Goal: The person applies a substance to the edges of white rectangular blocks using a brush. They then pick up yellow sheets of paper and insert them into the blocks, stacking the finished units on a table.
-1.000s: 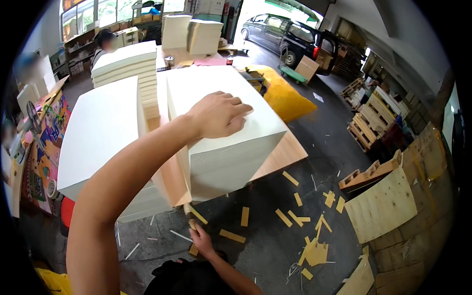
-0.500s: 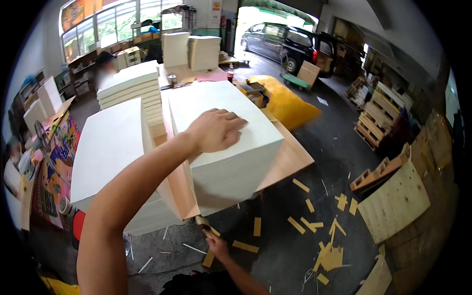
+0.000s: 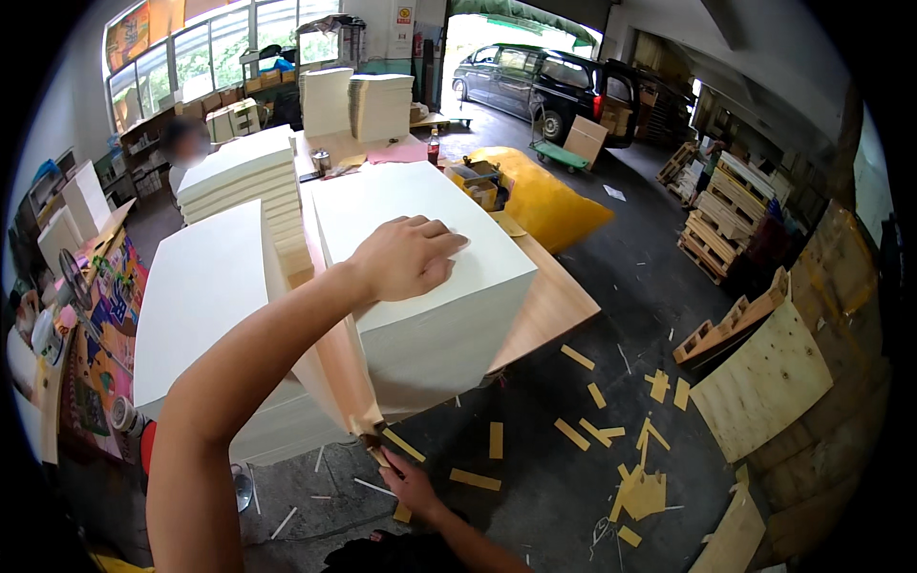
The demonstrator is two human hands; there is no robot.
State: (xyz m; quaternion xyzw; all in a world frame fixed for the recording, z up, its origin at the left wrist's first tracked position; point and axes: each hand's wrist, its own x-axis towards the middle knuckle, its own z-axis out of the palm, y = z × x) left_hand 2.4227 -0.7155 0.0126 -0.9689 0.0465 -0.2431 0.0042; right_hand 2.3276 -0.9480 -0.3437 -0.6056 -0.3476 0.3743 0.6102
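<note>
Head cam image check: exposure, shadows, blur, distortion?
All in the head view: fisheye bends lines near the rim, corners go black; bright open doorway beyond the shiny black van washes out; large white block-shaped paper stack is bright on top, shaded in front; bare left hand looks fairly crisp; a person's head, upper left, is blurred.

Daylight through windows [image 3: 224, 55], overexposed doorway [image 3: 470, 34], dim floor [image 3: 564, 492], curved fisheye edges

At the back, a black van [image 3: 516, 74] stands by a bright doorway [image 3: 468, 36], a green trolley [image 3: 561, 157] near it. A bulging yellow sack [image 3: 543, 205] sits nearer, wooden pallets [image 3: 718, 227] are stacked at right, and tan strips [image 3: 571, 435] lie scattered across the dark floor [image 3: 544, 501].
</note>
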